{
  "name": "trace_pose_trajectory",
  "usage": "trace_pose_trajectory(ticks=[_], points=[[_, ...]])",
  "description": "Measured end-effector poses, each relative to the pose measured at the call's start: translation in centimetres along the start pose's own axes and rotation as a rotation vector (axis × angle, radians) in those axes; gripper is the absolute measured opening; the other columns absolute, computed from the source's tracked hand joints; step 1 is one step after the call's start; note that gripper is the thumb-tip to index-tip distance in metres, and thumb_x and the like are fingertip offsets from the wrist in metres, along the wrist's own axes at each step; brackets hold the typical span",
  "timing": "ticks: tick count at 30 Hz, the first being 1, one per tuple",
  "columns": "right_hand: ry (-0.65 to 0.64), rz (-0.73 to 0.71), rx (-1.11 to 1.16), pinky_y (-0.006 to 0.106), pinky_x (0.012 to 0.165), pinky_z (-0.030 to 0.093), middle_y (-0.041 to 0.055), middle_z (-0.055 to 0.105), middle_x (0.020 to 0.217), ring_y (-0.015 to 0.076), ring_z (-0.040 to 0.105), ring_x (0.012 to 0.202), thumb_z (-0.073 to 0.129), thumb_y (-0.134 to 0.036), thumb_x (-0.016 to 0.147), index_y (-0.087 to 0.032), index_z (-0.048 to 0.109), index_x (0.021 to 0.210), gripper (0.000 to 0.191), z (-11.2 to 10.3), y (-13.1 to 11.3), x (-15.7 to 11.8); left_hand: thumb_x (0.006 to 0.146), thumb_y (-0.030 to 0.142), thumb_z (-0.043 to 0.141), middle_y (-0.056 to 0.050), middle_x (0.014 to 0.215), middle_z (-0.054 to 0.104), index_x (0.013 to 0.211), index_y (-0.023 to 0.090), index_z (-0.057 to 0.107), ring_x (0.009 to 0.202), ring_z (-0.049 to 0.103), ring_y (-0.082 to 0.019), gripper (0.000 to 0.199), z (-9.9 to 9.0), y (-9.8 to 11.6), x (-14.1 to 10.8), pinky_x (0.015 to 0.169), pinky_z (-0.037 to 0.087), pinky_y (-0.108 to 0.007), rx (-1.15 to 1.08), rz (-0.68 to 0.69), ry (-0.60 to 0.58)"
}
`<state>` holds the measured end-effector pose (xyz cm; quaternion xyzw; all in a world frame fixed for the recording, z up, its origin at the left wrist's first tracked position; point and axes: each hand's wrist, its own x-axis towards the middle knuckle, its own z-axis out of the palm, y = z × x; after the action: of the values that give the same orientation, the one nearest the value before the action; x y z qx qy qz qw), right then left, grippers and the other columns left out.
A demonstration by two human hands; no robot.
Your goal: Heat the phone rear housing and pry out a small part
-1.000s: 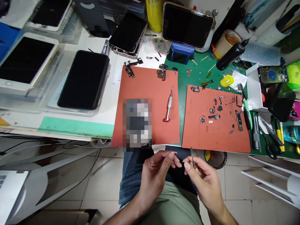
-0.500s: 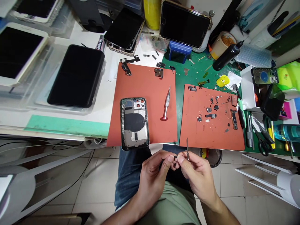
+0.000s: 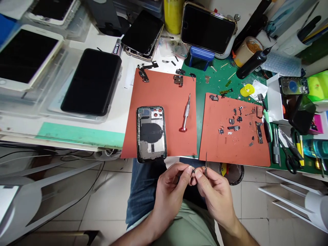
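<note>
My left hand (image 3: 170,194) and my right hand (image 3: 216,198) are held close together over my lap, just in front of the table edge. Between the left thumb and fingers is a tiny dark metal part (image 3: 193,171). My right hand pinches slim steel tweezers (image 3: 205,165), tips pointing up, right beside that part. On the nearer red silicone mat (image 3: 164,89) lie a stripped phone rear housing (image 3: 151,134) with a black round coil and a red-handled precision screwdriver (image 3: 186,114).
A second red mat (image 3: 230,150) carries several small phone parts and a logic board (image 3: 259,132). Phones lie at the back and left, including a black one (image 3: 91,82) on a clear tray. Hand tools stand on the green mat (image 3: 271,160) at the right.
My hands have come closer together, bringing the tweezers next to the tiny part. The whole view has shifted slightly with my head.
</note>
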<state>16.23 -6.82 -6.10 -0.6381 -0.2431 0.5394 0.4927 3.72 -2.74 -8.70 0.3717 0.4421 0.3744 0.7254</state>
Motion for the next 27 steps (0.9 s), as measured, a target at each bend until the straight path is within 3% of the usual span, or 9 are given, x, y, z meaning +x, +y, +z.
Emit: trace_pose_trajectory(ticks=[4,9,18,21,24,27], points=[[0.035,-0.049,-0.049,0.023,0.055,0.043,-0.0030,0.048,0.066,0.0093,0.034,0.056,0.070,-0.049,0.102,-0.019,0.073,0.078,0.040,0.1,0.5,-0.3,0.099,0.034,0.078,0.000,0.080,0.069,0.092,0.021,0.081,0.072,0.062,-0.013,0.015,0.0,-0.2,0.2,0.068,0.051,-0.024,-0.093,-0.052,-0.009],[0.003,-0.077,-0.089,0.024,0.059,0.046,0.0003,0.059,0.075,0.0092,0.035,0.058,0.067,-0.045,0.105,-0.019,0.076,0.082,0.036,-0.1,0.8,-0.3,0.102,0.033,0.075,0.001,0.078,0.067,0.090,0.021,0.080,0.075,0.058,-0.012,0.018,-0.4,-0.7,0.4,0.072,0.049,-0.024,-0.201,-0.132,-0.057],[0.004,-0.069,-0.069,0.024,0.060,0.049,-0.0013,0.056,0.069,0.0085,0.031,0.054,0.069,-0.046,0.104,-0.019,0.077,0.079,0.037,0.1,0.6,0.1,0.099,0.034,0.079,0.001,0.076,0.067,0.086,0.020,0.080,0.073,0.059,-0.012,0.019,-0.5,-0.9,0.6,0.071,0.050,-0.025,-0.182,-0.122,-0.019],[0.000,-0.117,-0.125,0.024,0.064,0.052,-0.0001,0.060,0.071,0.0102,0.044,0.058,0.066,-0.041,0.107,-0.019,0.079,0.083,0.035,-0.1,1.0,-0.1,0.098,0.035,0.080,0.001,0.074,0.067,0.082,0.019,0.079,0.072,0.059,-0.012,0.022,-0.4,-0.7,0.6,0.070,0.050,-0.024,-0.150,-0.110,0.008],[-0.020,-0.230,-0.247,0.024,0.072,0.054,0.0033,0.068,0.083,0.0141,0.062,0.074,0.062,-0.033,0.109,-0.020,0.081,0.093,0.028,-0.4,1.3,-0.3,0.097,0.034,0.081,0.001,0.073,0.068,0.080,0.019,0.078,0.071,0.060,-0.012,0.023,-0.3,-0.5,0.7,0.069,0.050,-0.023,-0.133,-0.098,0.028],[-0.047,-0.299,-0.327,0.023,0.073,0.053,0.0021,0.069,0.086,0.0135,0.064,0.078,0.060,-0.027,0.110,-0.022,0.080,0.100,0.023,-0.8,1.4,-0.3,0.095,0.033,0.083,0.001,0.074,0.069,0.081,0.020,0.079,0.071,0.061,-0.012,0.020,-0.3,-0.3,0.7,0.069,0.051,-0.023,-0.139,-0.087,0.036]])
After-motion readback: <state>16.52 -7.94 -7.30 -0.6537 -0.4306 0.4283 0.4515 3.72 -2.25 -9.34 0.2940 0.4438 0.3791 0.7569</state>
